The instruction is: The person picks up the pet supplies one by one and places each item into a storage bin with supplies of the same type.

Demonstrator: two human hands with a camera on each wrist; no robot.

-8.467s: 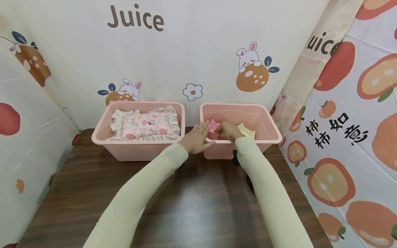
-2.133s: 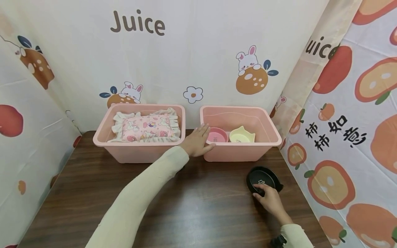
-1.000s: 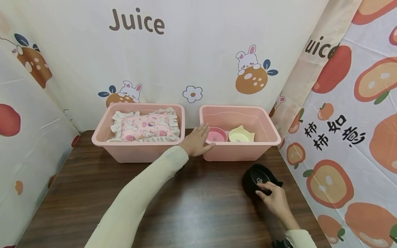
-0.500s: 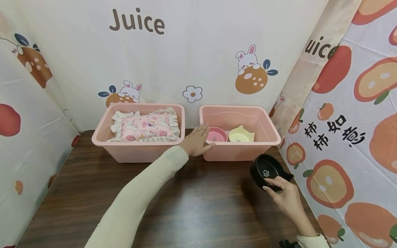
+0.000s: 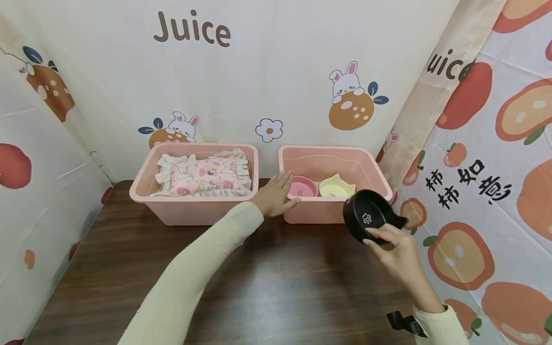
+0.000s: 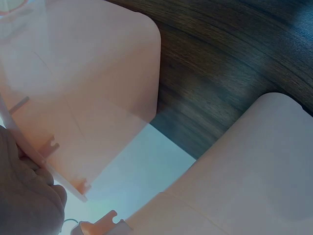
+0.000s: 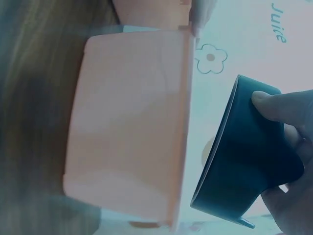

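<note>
My right hand [image 5: 398, 249] pinches the wall of a black cat-eared bowl [image 5: 365, 215] printed with a white paw. The bowl is held tilted above the table, close to the front right of the right pink bin [image 5: 321, 211] and overlapping its rim in the head view. In the right wrist view, the thumb presses the side of the bowl [image 7: 244, 152]. My left hand [image 5: 272, 195] rests on that bin's left rim, fingers extended. Inside the bin, a pink bowl [image 5: 303, 186] and a yellow cat-eared bowl [image 5: 336, 187] sit side by side at the left and middle.
A second pink bin [image 5: 194, 212] stands to the left, holding a frilly pink pillow [image 5: 204, 176]. Both bins stand at the back of the dark wooden table [image 5: 276, 282], against a printed curtain [image 5: 241, 76]. Another patterned curtain [image 5: 509, 211] hangs along the right.
Earlier, my right hand was on the pink bowl inside the right bin. It then gripped the black bowl on the table, lifted it and carried it toward the bin. My left hand stayed put.
</note>
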